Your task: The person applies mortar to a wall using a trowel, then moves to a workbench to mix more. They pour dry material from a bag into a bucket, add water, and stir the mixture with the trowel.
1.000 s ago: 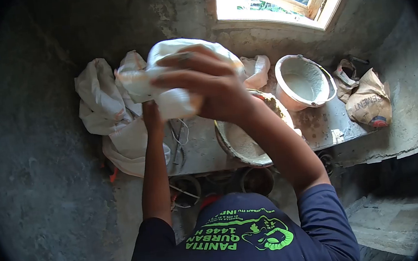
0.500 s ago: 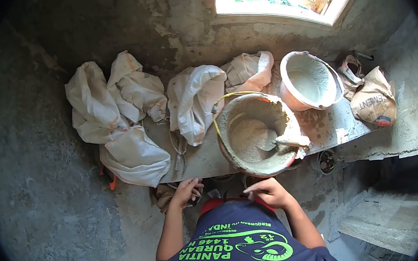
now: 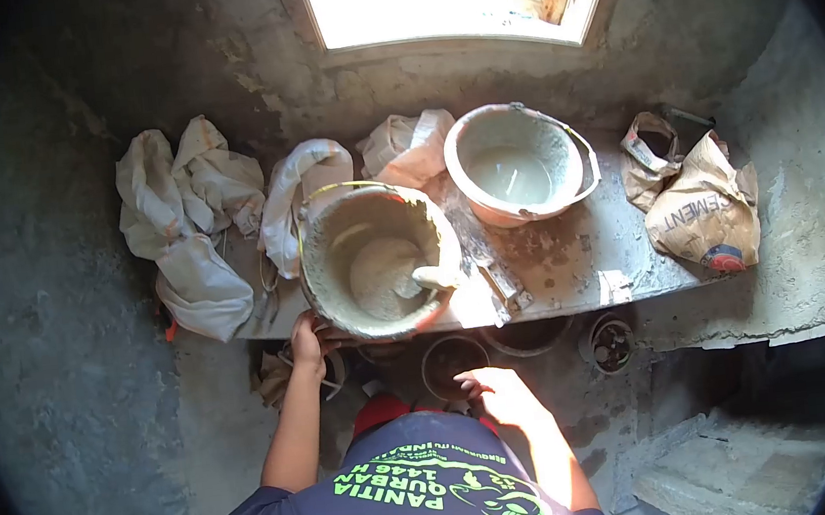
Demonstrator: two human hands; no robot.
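Note:
My left hand (image 3: 310, 345) is at the lower left side of a mortar-crusted bucket (image 3: 317, 292), its fingers wrapped against the bucket's side near the ledge edge. Grey mortar lies inside the bucket, with a trowel (image 3: 434, 277) resting in it, its coated handle at the right rim. A yellow wire handle (image 3: 346, 185) lies along the far rim. My right hand (image 3: 493, 391) hangs below the ledge in front of my body, fingers loosely bent and apart, with nothing visible in it.
A pale bucket (image 3: 488, 212) of wet grey mix stands behind, right of the mortar bucket. White sacks (image 3: 205, 287) lie at left. A torn cement bag (image 3: 705, 204) sits at right. A narrow tool (image 3: 503, 288) lies on the ledge (image 3: 573, 272). Several round containers (image 3: 453, 365) stand below.
The view has shifted, and the mortar bucket sits farther left from the pale bucket, uncovering the narrow tool. My left hand has moved from below the ledge onto the bucket's side.

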